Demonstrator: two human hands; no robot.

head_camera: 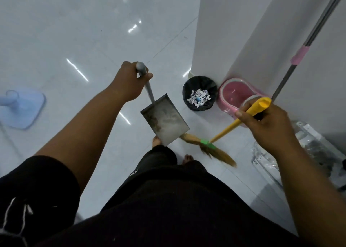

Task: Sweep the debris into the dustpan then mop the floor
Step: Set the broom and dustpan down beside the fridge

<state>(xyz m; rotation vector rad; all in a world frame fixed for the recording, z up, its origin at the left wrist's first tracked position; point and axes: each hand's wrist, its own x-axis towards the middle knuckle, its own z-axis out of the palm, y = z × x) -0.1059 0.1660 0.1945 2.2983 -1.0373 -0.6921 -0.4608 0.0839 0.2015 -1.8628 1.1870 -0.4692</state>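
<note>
My left hand [129, 81] is curling round the grey top of the dustpan [164, 119] handle, with the thumb pressing on it. The pan is hanging below, its long axis running toward 5 o'clock and its open edge low, above my foot [156, 140]. Inside it is looking dusty but nearly empty. My right hand [265, 123] is gripping the yellow broom [224, 128] near its top, fingers wrapped around. The stick is running down toward 8 o'clock, and the bristles [211, 149] are nearly touching the pan's open edge. The debris [199, 97] is lying in the bin [189, 89], at 2 o'clock from the pan, just beside the pink bucket [234, 95]. I am judging that the sweeping is done and the mopping is coming. The mop [299, 55] pole is leaning at the wall [234, 31], at 1 o'clock from my right hand, so this hand is the nearer one. My hand is hiding the pole's lower end.
</note>
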